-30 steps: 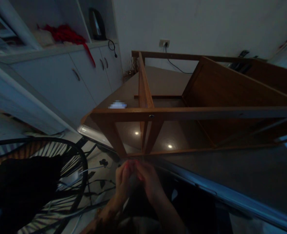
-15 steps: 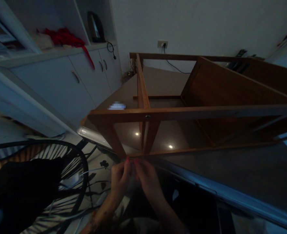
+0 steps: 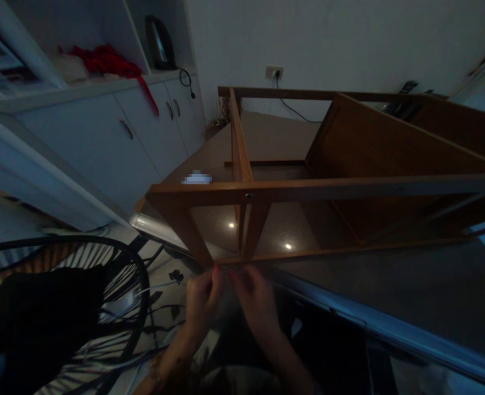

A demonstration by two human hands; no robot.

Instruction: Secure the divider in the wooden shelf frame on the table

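Close together at the table's near edge are my left hand (image 3: 202,293) and my right hand (image 3: 257,296). The fingers of both are closed in a pinch, thumbs turned toward each other. Whatever lies between the fingertips is too small and dark to make out. Just beyond them stands a brown wooden frame (image 3: 201,193) with slats and panels, resting on its side on the table (image 3: 390,280). A screw or bolt head (image 3: 248,196) shows in its upper rail, above my hands. The lower rail ends near my fingertips.
To the left is a black corded chair (image 3: 141,280) with dark cloth (image 3: 40,323) on it. White cabinets (image 3: 82,148) hold a red cloth (image 3: 106,60) and a kettle (image 3: 160,44). A cord runs from the wall outlet (image 3: 274,72) behind the frame. Cables (image 3: 123,362) lie on the floor.
My right hand has shifted slightly to the right, away from my left, with its fingers still pinched. The wooden frame stays in place.
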